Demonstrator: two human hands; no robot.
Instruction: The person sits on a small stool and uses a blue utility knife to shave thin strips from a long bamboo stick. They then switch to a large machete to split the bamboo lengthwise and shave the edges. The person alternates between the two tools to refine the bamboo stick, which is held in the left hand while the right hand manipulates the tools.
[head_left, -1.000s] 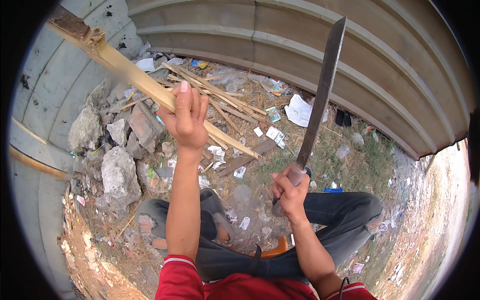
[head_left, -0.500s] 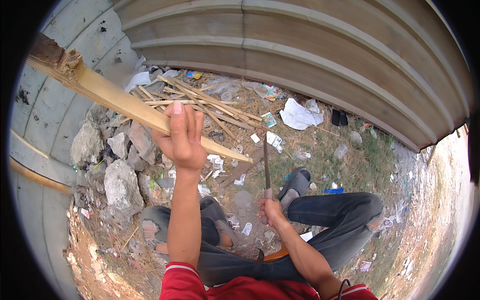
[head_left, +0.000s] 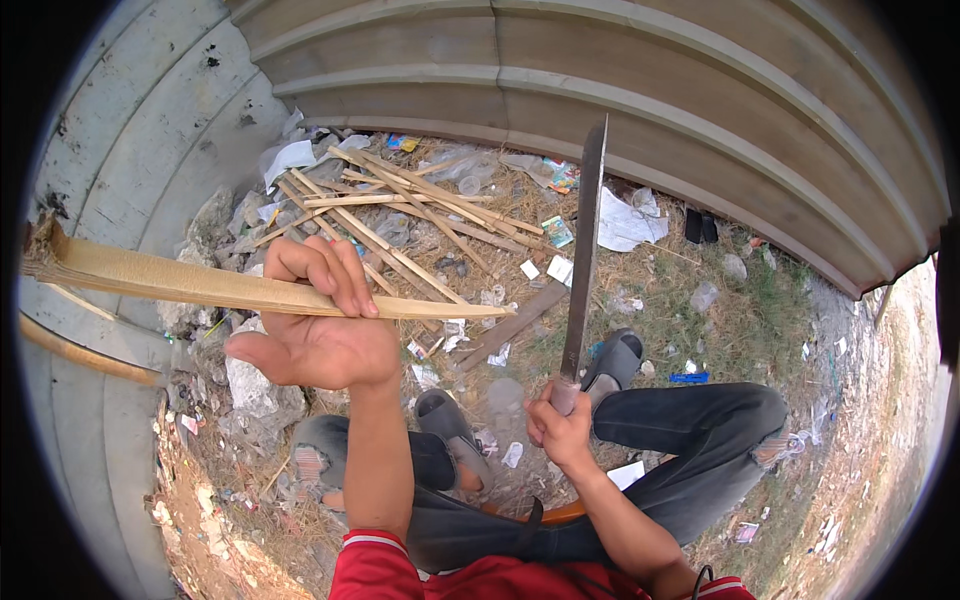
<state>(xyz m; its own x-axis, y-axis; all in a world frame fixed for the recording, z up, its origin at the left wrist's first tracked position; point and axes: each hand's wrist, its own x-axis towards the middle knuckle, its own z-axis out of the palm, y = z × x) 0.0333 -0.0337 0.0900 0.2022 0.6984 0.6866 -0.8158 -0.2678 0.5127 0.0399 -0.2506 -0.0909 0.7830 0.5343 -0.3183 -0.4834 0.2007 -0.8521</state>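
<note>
A long pale piece of split bamboo [head_left: 210, 284] runs nearly level across the left side, its thick, rough end at the far left and its thin tip pointing right. My left hand [head_left: 325, 335] is closed on it near the thin end, fingers curled over the top and thumb sticking out to the left below it. In my right hand [head_left: 560, 428] is a machete [head_left: 585, 250], gripped by its handle. Its long dark blade stands upright, to the right of the bamboo tip and apart from it.
Thin strips [head_left: 430, 205] lie in a loose pile beyond my hands. Grey rocks [head_left: 250, 375] sit at the left, beside a pale wall [head_left: 130, 150]. A corrugated metal sheet [head_left: 420, 60] closes off the back. Paper and plastic litter the dry grass around my sandalled feet.
The machete has risen and swung higher, its blade now pointing far up. The bamboo has tipped from a steep slant to nearly level as my left hand turned and lowered.
</note>
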